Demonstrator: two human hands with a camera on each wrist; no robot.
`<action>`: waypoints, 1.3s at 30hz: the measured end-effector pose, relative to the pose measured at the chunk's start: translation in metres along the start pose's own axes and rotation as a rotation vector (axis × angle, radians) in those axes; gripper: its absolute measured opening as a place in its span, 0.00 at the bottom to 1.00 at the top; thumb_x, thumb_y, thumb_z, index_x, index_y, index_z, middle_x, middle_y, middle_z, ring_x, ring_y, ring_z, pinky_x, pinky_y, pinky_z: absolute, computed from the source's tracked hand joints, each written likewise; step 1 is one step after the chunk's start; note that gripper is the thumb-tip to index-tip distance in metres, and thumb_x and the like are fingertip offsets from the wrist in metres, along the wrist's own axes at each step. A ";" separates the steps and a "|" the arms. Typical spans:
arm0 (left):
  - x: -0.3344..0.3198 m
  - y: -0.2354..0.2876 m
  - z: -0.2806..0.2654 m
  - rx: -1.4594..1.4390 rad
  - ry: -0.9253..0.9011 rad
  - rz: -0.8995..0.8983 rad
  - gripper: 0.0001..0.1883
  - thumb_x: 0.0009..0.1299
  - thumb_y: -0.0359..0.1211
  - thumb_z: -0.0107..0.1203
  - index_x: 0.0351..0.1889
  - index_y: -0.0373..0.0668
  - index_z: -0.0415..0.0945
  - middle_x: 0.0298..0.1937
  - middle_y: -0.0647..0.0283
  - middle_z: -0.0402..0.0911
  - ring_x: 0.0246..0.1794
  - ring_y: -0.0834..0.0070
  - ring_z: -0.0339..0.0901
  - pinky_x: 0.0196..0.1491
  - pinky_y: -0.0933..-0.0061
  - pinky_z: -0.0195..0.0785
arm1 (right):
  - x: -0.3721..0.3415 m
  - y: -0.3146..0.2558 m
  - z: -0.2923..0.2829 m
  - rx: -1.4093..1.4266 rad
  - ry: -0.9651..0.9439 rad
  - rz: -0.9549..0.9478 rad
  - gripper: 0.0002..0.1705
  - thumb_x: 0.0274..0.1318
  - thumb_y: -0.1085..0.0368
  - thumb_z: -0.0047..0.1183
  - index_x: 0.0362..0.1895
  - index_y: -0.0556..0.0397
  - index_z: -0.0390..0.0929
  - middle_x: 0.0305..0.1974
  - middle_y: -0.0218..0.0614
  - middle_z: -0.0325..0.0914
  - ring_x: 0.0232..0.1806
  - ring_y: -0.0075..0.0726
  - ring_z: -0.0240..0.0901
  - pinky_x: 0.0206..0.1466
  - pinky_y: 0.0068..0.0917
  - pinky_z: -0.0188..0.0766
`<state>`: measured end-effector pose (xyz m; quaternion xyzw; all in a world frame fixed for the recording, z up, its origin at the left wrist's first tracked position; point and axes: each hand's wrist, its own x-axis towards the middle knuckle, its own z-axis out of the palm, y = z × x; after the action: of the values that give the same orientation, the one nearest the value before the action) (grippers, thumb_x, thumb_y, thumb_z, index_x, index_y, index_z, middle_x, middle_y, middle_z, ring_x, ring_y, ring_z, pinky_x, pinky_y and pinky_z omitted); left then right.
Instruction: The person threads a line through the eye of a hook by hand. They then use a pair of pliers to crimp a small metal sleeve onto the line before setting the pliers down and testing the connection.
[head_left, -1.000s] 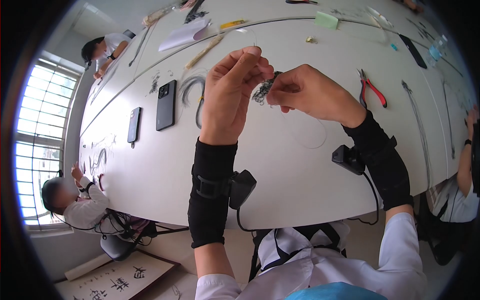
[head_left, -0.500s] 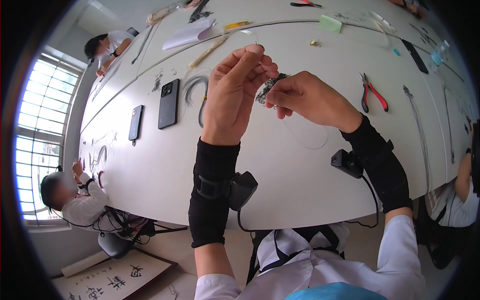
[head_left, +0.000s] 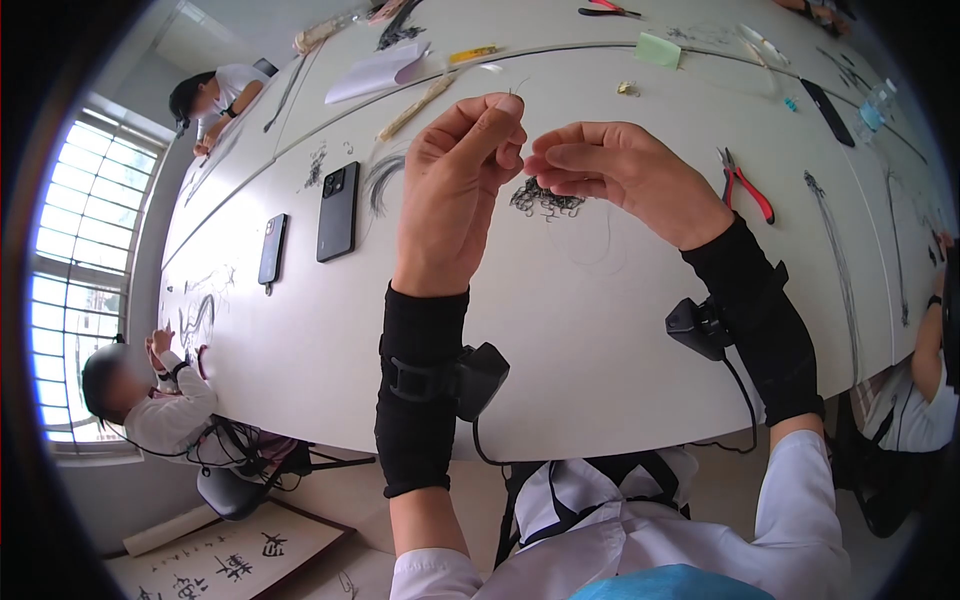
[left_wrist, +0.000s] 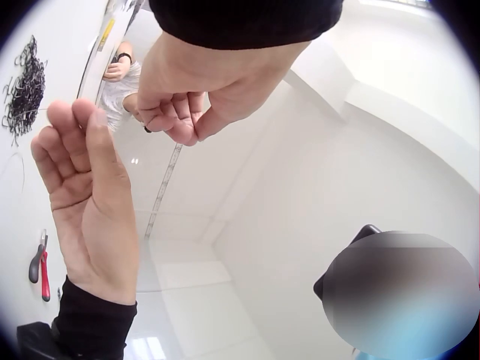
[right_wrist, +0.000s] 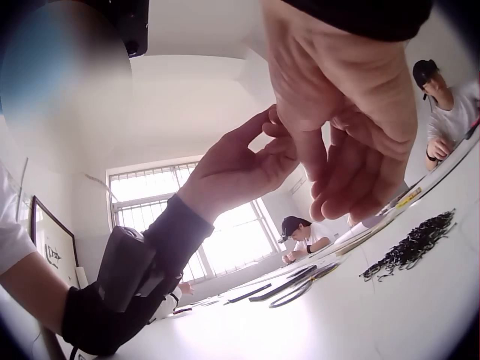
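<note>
My left hand is raised over the table, pinching a very thin strand between thumb and forefinger; its tip pokes up above them. Facing it, a short gap away, my right hand has its fingers loosely extended. In the left wrist view the right thumb lies close along the forefinger, with no object visible there. Beneath the hands is a pile of small black curly pieces, partly covered by the right fingers. A faint looped line shows over the white tabletop below the right hand.
Red-handled pliers lie right of the hands. To the left are a large dark phone, a smaller phone and a bundle of grey strands. A wooden stick lies farther back. Other people sit around the table.
My right hand has turned and its pinched fingers have loosened and straightened. More of the black pile shows now. The left hand keeps its pinch, shifted slightly left.
</note>
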<state>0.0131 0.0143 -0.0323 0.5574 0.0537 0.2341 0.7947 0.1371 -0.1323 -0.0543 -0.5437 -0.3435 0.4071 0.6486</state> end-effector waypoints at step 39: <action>0.001 0.031 0.017 0.727 -0.317 0.182 0.06 0.71 0.26 0.60 0.42 0.31 0.79 0.39 0.59 0.85 0.45 0.74 0.83 0.58 0.72 0.74 | -0.031 -0.053 -0.044 -0.886 0.252 -0.267 0.26 0.76 0.49 0.40 0.63 0.55 0.73 0.53 0.42 0.80 0.62 0.34 0.72 0.71 0.33 0.58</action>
<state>0.0103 0.0085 0.0027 0.8338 -0.0398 0.1801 0.5204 0.1711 -0.1830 -0.0097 -0.7642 -0.4692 0.0656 0.4376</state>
